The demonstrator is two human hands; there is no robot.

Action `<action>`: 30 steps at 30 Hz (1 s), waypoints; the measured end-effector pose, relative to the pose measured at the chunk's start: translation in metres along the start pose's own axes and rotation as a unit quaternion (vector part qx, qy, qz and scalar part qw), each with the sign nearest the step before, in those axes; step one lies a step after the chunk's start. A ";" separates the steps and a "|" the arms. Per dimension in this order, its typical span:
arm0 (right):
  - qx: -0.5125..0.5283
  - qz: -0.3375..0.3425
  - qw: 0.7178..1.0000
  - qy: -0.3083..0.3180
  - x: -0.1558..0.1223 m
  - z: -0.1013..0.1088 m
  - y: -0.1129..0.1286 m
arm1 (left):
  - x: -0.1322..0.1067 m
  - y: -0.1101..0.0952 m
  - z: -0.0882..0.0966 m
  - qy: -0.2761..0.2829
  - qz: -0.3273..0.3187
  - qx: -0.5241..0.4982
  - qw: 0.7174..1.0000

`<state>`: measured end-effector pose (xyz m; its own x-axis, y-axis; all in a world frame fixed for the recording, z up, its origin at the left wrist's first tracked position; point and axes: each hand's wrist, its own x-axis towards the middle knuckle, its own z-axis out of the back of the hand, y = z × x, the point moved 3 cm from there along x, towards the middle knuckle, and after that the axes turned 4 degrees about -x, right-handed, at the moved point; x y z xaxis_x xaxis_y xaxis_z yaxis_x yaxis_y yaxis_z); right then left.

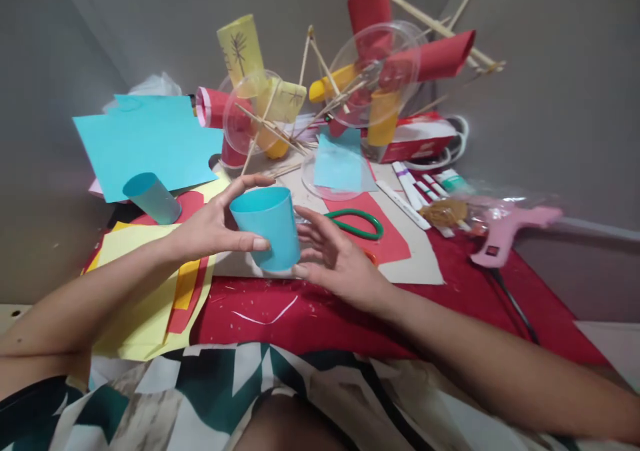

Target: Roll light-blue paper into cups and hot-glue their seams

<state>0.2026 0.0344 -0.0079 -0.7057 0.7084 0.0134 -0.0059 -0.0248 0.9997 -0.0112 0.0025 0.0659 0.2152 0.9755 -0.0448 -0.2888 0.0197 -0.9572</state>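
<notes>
A light-blue paper tube (273, 234), wide and open at the top, is held over the front of the work board. My left hand (225, 221) grips it, thumb on the near side and fingers behind the rim. Around the tube's right side curve the fingers of my right hand (335, 254), apart from one another, with the thumb near its lower edge; whether they press on it is hard to see. A second blue paper tube (155, 199) leans at the left on coloured paper. Behind my right hand lie scissors with a green handle (367, 224), partly hidden.
Two stick-and-paper pinwheel models, one with yellow blades (245, 57) and one with red blades (430, 57), stand at the back. Blue sheets (150, 144) and yellow paper (135, 297) lie left. Markers (410, 187) and a pink glue gun (505, 234) with a cord are right.
</notes>
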 end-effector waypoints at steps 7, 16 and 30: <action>0.016 -0.027 0.999 -0.009 0.004 0.001 -0.002 | 0.016 0.022 -0.025 -0.056 0.028 -0.134 0.989; -0.133 0.040 0.988 -0.067 0.005 0.006 -0.001 | 0.013 0.024 -0.016 -0.140 -0.043 -0.108 0.983; -0.444 0.225 0.859 -0.123 0.000 0.010 0.003 | -0.001 -0.014 -0.028 -0.162 -0.099 0.163 0.968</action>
<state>0.2101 0.0415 -0.0049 -0.6071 0.6110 0.5080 -0.3866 -0.7857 0.4829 0.0191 -0.0052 0.0713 0.0070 0.9620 0.2731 -0.5616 0.2297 -0.7949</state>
